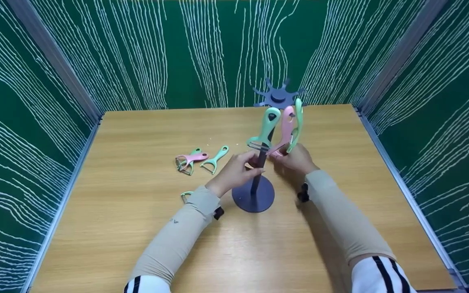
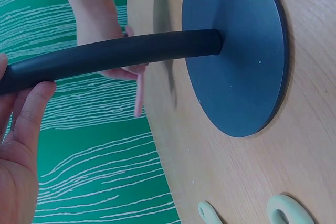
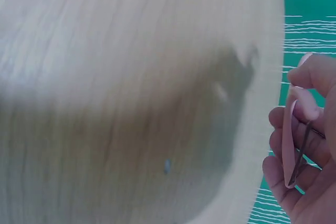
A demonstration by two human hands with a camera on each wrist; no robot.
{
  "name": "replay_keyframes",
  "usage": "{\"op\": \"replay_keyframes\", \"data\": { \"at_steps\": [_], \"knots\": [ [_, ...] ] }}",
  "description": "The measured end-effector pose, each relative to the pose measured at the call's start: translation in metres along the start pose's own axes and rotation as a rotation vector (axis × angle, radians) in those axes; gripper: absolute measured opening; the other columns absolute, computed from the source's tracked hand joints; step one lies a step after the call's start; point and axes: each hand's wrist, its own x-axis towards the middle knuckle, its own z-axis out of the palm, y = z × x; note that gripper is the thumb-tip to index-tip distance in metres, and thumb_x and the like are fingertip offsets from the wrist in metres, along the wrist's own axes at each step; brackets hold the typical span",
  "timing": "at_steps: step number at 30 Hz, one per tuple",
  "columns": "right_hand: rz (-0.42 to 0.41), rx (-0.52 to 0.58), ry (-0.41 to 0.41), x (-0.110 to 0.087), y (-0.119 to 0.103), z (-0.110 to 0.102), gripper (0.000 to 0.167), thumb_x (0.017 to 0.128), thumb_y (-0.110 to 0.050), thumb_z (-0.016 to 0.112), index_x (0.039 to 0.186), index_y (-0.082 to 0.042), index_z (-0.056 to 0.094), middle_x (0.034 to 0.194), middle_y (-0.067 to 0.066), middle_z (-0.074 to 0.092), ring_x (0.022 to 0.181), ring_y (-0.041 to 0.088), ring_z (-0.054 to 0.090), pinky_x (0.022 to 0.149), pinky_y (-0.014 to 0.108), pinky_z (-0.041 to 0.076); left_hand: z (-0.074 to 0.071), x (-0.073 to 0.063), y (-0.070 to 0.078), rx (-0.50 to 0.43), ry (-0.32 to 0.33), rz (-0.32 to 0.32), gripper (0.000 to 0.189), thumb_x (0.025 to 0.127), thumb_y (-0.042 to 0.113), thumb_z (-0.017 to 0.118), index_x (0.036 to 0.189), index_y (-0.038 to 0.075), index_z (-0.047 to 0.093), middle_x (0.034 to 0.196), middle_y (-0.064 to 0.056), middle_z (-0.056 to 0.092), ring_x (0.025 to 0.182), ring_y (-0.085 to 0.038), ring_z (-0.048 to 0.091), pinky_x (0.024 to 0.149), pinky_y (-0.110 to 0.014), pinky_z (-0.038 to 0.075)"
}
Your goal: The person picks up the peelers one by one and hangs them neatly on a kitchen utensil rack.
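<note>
A dark stand (image 1: pixel 253 196) with a round base and a star-shaped top (image 1: pixel 278 96) rises from the table. My left hand (image 1: pixel 236 171) holds its pole (image 2: pixel 131 51), thumb and fingers on either side. At the stand's upper part hang a mint-green peeler (image 1: pixel 268 126), and, at its right, a second green peeler (image 1: pixel 298 118) seen edge-on. Between them is a pink peeler (image 1: pixel 287 124). My right hand (image 1: pixel 297 159) is at the lower end of the pink and right green peelers. In the right wrist view its fingers curl round a pink peeler head (image 3: pixel 289 140) with a metal blade.
Left of the stand lie a pink peeler (image 1: pixel 193 157) overlapping a green peeler (image 1: pixel 189 167), and a mint peeler (image 1: pixel 217 158) beside them. Another green peeler (image 1: pixel 185 195) is partly behind my left forearm. Green panels with white lines (image 1: pixel 202 53) wall in the wooden table (image 1: pixel 136 134).
</note>
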Motion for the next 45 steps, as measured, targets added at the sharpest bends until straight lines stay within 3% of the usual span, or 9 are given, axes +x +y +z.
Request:
{"op": "replay_keyframes", "data": {
  "at_steps": [4, 7, 13, 17, 20, 24, 31, 39, 45],
  "knots": [
    [-0.041, 0.010, 0.002, -0.005, -0.003, -0.005, 0.018, 0.099, -0.020, 0.081, 0.116, -0.024, 0.079, 0.113, 0.006, 0.079, 0.109, 0.029, 0.065, 0.111, 0.056, 0.048, 0.000, 0.000, 0.000, 0.005, -0.001, -0.002, 0.024, 0.105, 0.013, 0.073, 0.126, 0.002, 0.069, 0.115, -0.008, 0.077, 0.108, -0.019, 0.074, 0.094, -0.034, 0.065],
    [-0.054, 0.018, 0.000, -0.008, -0.004, -0.008, 0.024, 0.100, -0.014, 0.078, 0.123, -0.020, 0.075, 0.115, 0.007, 0.077, 0.109, 0.030, 0.065, 0.110, 0.055, 0.051, 0.000, 0.000, -0.001, 0.003, 0.001, 0.002, 0.022, 0.105, 0.013, 0.073, 0.126, 0.005, 0.069, 0.116, -0.009, 0.077, 0.108, -0.019, 0.074, 0.095, -0.034, 0.065],
    [0.002, 0.049, -0.011, -0.012, -0.008, -0.016, 0.023, 0.100, -0.010, 0.073, 0.123, -0.012, 0.071, 0.109, 0.012, 0.073, 0.100, 0.030, 0.066, 0.091, 0.041, 0.055, 0.000, 0.001, 0.000, 0.012, 0.007, 0.032, 0.019, 0.105, 0.010, 0.073, 0.122, 0.004, 0.069, 0.114, -0.013, 0.077, 0.106, -0.021, 0.074, 0.094, -0.034, 0.065],
    [-0.043, 0.004, 0.019, -0.014, -0.011, -0.019, 0.016, 0.100, -0.010, 0.071, 0.115, -0.004, 0.071, 0.095, 0.007, 0.067, 0.085, 0.024, 0.061, 0.073, 0.030, 0.051, 0.002, 0.002, -0.001, 0.004, 0.019, 0.046, 0.015, 0.103, 0.007, 0.074, 0.116, 0.001, 0.069, 0.109, -0.013, 0.077, 0.102, -0.020, 0.074, 0.089, -0.028, 0.064],
    [-0.089, -0.025, 0.039, -0.016, -0.014, -0.021, 0.012, 0.102, -0.010, 0.070, 0.109, -0.001, 0.071, 0.084, 0.004, 0.059, 0.075, 0.020, 0.055, 0.064, 0.027, 0.045, 0.002, 0.002, -0.001, -0.010, 0.026, 0.051, 0.015, 0.102, 0.004, 0.074, 0.115, -0.001, 0.070, 0.107, -0.014, 0.077, 0.099, -0.021, 0.074, 0.085, -0.027, 0.064],
    [-0.099, -0.019, 0.033, -0.018, -0.017, -0.024, 0.011, 0.106, -0.013, 0.067, 0.105, -0.002, 0.070, 0.078, 0.001, 0.054, 0.070, 0.018, 0.052, 0.060, 0.027, 0.042, 0.002, 0.002, -0.001, -0.017, 0.023, 0.042, 0.017, 0.102, 0.005, 0.074, 0.117, -0.004, 0.069, 0.108, -0.015, 0.078, 0.100, -0.023, 0.075, 0.087, -0.030, 0.065],
    [-0.195, -0.016, 0.059, -0.020, -0.019, -0.027, 0.015, 0.108, -0.007, 0.058, 0.097, -0.001, 0.066, 0.078, 0.004, 0.056, 0.068, 0.016, 0.051, 0.059, 0.025, 0.040, 0.003, 0.002, 0.000, -0.002, 0.024, 0.043, 0.016, 0.102, 0.005, 0.074, 0.116, -0.001, 0.070, 0.109, -0.014, 0.077, 0.101, -0.022, 0.075, 0.090, -0.031, 0.064],
    [-0.170, 0.024, 0.064, -0.024, -0.020, -0.032, 0.018, 0.110, -0.010, 0.056, 0.115, 0.003, 0.068, 0.082, 0.007, 0.059, 0.070, 0.019, 0.054, 0.059, 0.026, 0.043, 0.002, 0.002, 0.000, 0.003, 0.017, 0.046, 0.018, 0.103, 0.006, 0.074, 0.118, -0.003, 0.069, 0.110, -0.013, 0.077, 0.101, -0.021, 0.074, 0.091, -0.031, 0.064],
    [-0.228, 0.079, 0.109, -0.026, -0.028, -0.039, 0.015, 0.107, -0.005, 0.057, 0.114, 0.002, 0.067, 0.085, 0.011, 0.064, 0.068, 0.015, 0.058, 0.058, 0.022, 0.049, 0.003, 0.002, 0.000, -0.002, 0.021, 0.041, 0.015, 0.103, 0.005, 0.074, 0.117, 0.002, 0.070, 0.111, -0.012, 0.077, 0.102, -0.021, 0.075, 0.090, -0.031, 0.065]
  ]
}}
